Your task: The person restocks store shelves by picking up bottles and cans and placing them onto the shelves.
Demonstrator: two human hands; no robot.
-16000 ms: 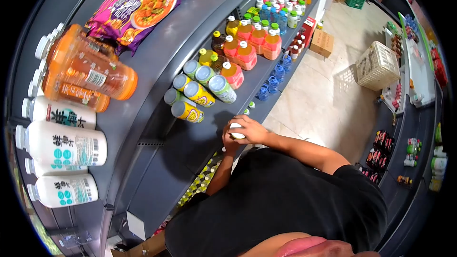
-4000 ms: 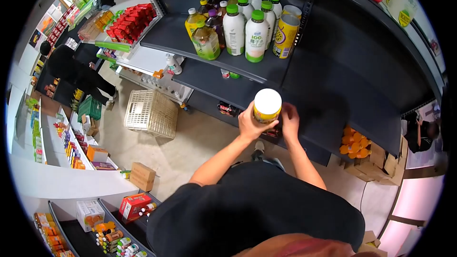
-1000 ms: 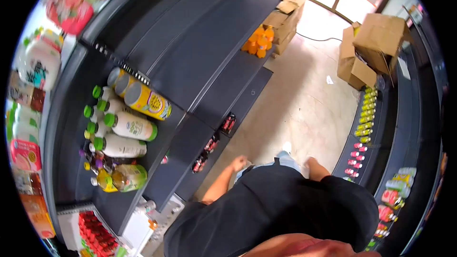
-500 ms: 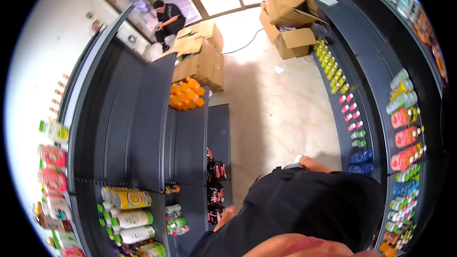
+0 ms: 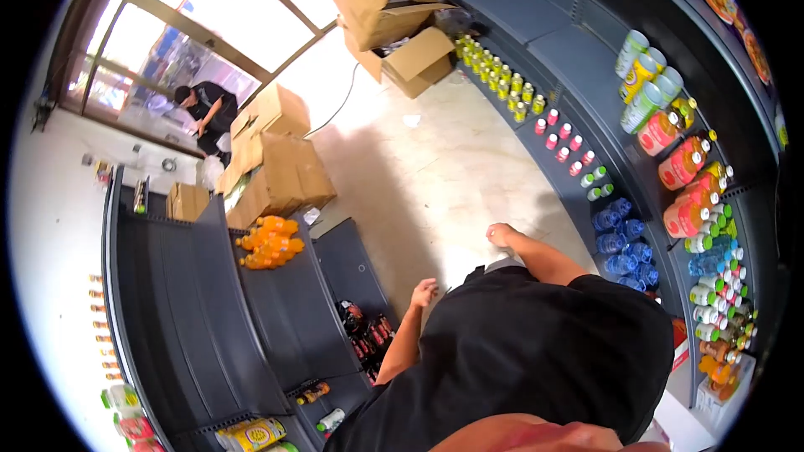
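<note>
My left hand (image 5: pixel 425 292) is in front of my body over the aisle floor, its fingers loosely apart and nothing seen in it. Ahead and to the right, my right hand (image 5: pixel 501 235) has its fingers curled in, and no object shows in it. Neither hand touches a shelf. Nearest the left hand are dark bottles in packs (image 5: pixel 368 339) on the low left shelf. Right of the right hand, blue-wrapped bottles (image 5: pixel 624 243) stand on the bottom right shelf, with green-capped bottles (image 5: pixel 595 184) and red bottles (image 5: pixel 564 142) beyond.
Orange drink bottles (image 5: pixel 270 243) sit on the left shelving (image 5: pixel 188 301). Cardboard boxes (image 5: pixel 285 172) stand past its end; an open carton (image 5: pixel 414 63) is at the far right. Yellow-green bottles (image 5: pixel 502 79) line the right shelf. Another person (image 5: pixel 209 113) is by the glass doors.
My view has turned and moved forward along the aisle. Both hands have come out in front of my body. The person by the doors now appears farther left.
</note>
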